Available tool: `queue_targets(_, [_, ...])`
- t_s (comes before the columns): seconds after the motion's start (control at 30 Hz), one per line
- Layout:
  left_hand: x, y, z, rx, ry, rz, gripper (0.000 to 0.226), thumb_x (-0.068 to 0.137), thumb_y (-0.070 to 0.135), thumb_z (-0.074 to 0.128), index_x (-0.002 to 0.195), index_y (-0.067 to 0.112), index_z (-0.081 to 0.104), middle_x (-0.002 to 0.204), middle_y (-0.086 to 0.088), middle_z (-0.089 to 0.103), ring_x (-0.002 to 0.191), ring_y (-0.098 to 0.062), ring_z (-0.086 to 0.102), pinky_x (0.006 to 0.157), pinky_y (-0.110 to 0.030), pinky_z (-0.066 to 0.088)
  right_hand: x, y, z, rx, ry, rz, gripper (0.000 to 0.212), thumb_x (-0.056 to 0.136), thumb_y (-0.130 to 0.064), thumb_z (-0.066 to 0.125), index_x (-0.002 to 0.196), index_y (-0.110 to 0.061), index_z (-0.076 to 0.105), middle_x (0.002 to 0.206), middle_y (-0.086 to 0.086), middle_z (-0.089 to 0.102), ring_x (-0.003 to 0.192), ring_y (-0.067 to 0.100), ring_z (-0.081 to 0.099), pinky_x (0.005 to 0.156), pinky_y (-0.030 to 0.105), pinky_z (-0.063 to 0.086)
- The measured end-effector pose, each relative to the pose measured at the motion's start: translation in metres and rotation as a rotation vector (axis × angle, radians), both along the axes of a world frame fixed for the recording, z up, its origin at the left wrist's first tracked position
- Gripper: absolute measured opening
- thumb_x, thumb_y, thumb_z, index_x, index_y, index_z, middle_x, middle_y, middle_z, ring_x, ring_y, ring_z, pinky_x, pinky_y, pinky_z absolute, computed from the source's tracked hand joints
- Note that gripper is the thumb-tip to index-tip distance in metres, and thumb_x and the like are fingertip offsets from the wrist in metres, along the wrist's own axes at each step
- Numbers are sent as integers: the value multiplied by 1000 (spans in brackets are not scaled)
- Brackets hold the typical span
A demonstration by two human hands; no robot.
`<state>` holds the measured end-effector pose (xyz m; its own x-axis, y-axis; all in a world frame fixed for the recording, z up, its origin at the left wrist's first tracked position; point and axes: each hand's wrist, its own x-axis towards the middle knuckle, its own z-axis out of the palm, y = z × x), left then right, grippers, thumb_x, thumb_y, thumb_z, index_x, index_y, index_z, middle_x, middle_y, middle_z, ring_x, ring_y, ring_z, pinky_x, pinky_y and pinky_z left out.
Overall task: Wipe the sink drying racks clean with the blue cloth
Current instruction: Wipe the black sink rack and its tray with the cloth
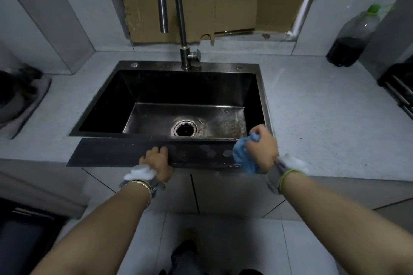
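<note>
A long dark flat drying rack lies across the near rim of the black sink, with several pale round marks near its right end. My left hand grips the rack's near edge around its middle, fingers on top. My right hand holds a bunched blue cloth at the rack's right end, and the cloth hangs over the rack's near edge.
A curved dark tap stands behind the basin, with cardboard on the wall. A plastic bottle of dark liquid stands at the back right. Dark items sit on a cloth at the left, and more dark racks lie at the right edge.
</note>
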<state>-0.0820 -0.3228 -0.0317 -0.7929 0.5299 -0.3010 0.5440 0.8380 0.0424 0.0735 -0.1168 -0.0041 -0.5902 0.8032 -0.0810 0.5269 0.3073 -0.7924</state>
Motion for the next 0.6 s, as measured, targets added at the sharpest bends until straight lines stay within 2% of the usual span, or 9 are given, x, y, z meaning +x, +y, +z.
queue_targets(0.07, [-2, 18, -4, 75, 17, -89, 59, 85, 44, 56, 133, 15, 37, 137, -8, 41, 127, -27, 39, 104, -38, 31, -5, 19, -1, -127, 145, -186, 25, 77, 3, 51, 94, -13, 41, 88, 8, 49, 82, 23, 47, 67, 26, 33])
queue_targets(0.13, [-1, 35, -6, 129, -65, -189, 83, 80, 56, 60, 144, 15, 25, 149, -6, 28, 138, -24, 26, 112, -45, 21, -8, 31, -8, -151, 185, -250, 28, 76, 4, 54, 94, -10, 38, 92, 10, 45, 84, 23, 46, 69, 27, 34])
queue_targets(0.2, [0, 51, -9, 116, -152, -270, 101, 77, 62, 61, 150, 16, 8, 158, -4, 8, 145, -21, 7, 115, -49, 7, -12, 33, -23, -112, 27, -214, 28, 74, 3, 56, 97, -9, 45, 100, 12, 43, 90, 26, 49, 74, 29, 38])
queue_targets(0.23, [-1, 58, -11, 93, -182, -308, 107, 76, 65, 60, 151, 16, 1, 159, -3, -1, 146, -20, -1, 115, -49, 2, -16, 29, -33, -87, -122, -191, 30, 76, 0, 57, 104, -9, 50, 106, 13, 44, 98, 28, 49, 79, 30, 39])
queue_targets(0.3, [-1, 68, -15, 65, -225, -371, 114, 75, 69, 58, 151, 16, -9, 159, -2, -11, 146, -19, -9, 115, -50, -3, -18, 14, -46, 122, -396, -130, 34, 79, -16, 53, 113, -12, 57, 122, 13, 49, 112, 30, 48, 88, 33, 40])
queue_targets(0.4, [-4, 77, -25, 34, -251, -430, 114, 75, 71, 56, 150, 15, -10, 159, -1, -12, 146, -19, -10, 115, -50, -5, -18, 1, -69, 314, -701, 12, 53, 66, -43, 35, 93, -14, 71, 103, 9, 68, 92, 28, 67, 71, 45, 54])
queue_targets(0.47, [-5, 79, -29, 14, -242, -455, 113, 75, 73, 52, 150, 14, -8, 159, -1, -10, 146, -19, -8, 115, -51, -5, -16, -4, -88, 310, -773, 45, 62, 68, -49, 32, 97, -11, 72, 105, 12, 69, 93, 30, 68, 68, 57, 52])
queue_targets(0.53, [-6, 79, -32, 13, -219, -467, 112, 75, 76, 49, 150, 14, -8, 159, -1, -9, 146, -20, -8, 115, -52, -5, -19, -15, -75, 330, -810, 76, 65, 78, -49, 34, 114, -4, 64, 124, 18, 59, 112, 35, 59, 83, 62, 45])
queue_targets(0.6, [-4, 78, -35, 34, -195, -460, 112, 74, 78, 46, 151, 14, -7, 159, 0, -8, 146, -20, -6, 115, -52, -5, -26, -20, -72, 329, -800, 101, 67, 92, -49, 27, 142, -5, 34, 152, 15, 25, 139, 32, 26, 108, 55, 23])
